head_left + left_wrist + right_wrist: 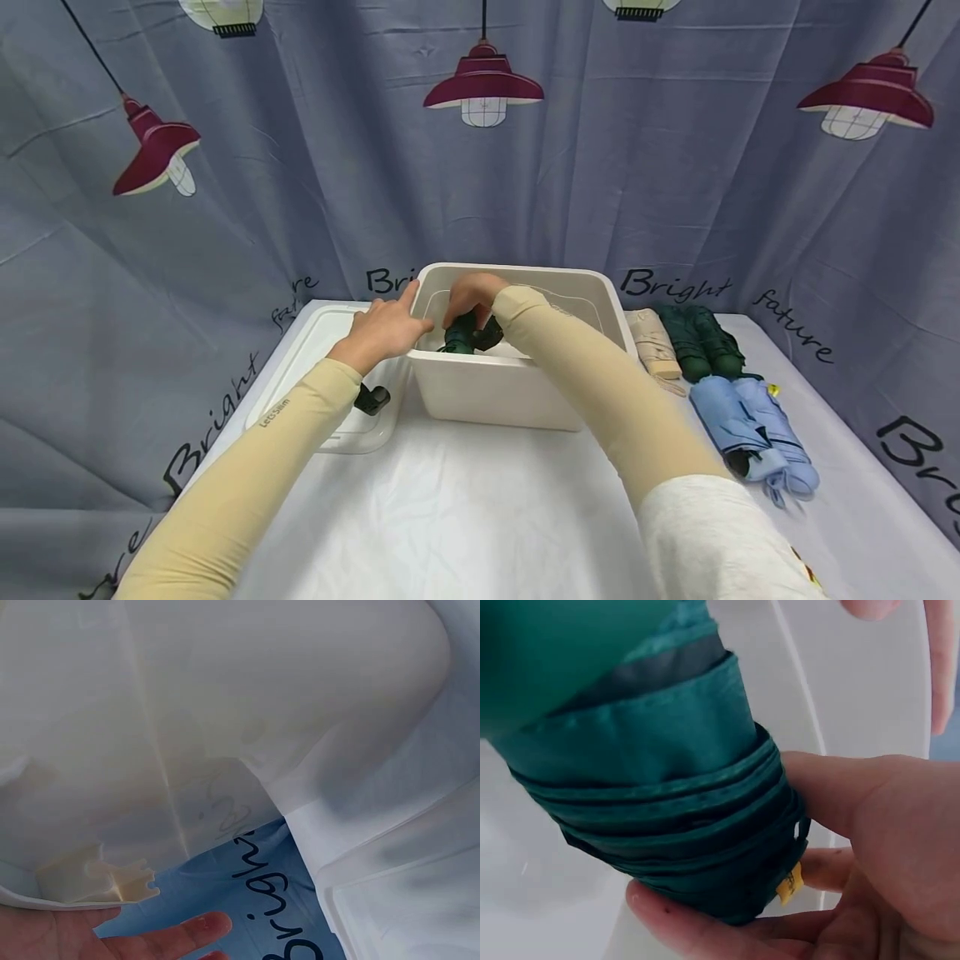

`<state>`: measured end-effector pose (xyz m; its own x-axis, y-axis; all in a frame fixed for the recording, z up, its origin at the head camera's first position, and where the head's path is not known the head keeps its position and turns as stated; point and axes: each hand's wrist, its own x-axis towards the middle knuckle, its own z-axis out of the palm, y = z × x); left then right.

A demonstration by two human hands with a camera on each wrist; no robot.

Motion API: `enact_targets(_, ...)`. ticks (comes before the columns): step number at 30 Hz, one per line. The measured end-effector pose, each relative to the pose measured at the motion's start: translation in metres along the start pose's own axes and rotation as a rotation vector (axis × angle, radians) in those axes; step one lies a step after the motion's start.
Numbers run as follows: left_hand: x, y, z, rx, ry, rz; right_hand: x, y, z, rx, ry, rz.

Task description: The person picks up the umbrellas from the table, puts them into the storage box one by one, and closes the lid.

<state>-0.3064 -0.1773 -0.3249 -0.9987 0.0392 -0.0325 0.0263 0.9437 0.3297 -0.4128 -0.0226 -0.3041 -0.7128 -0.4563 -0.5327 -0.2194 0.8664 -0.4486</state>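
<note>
A dark green folded umbrella (667,772) is in my right hand (885,847), with the fingers and thumb curled round its rolled cloth. In the head view the right hand (474,296) reaches down into a white plastic bin (495,392), and the umbrella (459,335) shows below the fingers. A small yellow tag (790,884) hangs by the palm. At the bin's left rim rests my left hand (386,329), its fingers extended. The left wrist view shows this hand (150,937) against the rim, near the bin's pale wall (187,690).
A white lid (330,333) lies left of the bin. To its right on the white table (480,517) lie a beige folded umbrella (652,343), two dark green ones (697,342) and two light blue ones (753,433). A grey printed curtain (337,167) hangs behind.
</note>
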Motion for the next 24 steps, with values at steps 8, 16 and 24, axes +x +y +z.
enact_targets(8, 0.0, -0.001, 0.002, 0.002, 0.003, 0.007, 0.01, -0.005, -0.001, -0.003, -0.062, -0.011)
enact_targets(16, -0.001, 0.001, 0.001, 0.003, 0.002, -0.001, 0.011, -0.006, -0.006, -0.028, -0.052, -0.014)
enact_targets(24, 0.0, 0.002, -0.001, -0.001, -0.008, -0.01, 0.02, 0.011, -0.009, -0.163, -0.199, 0.073)
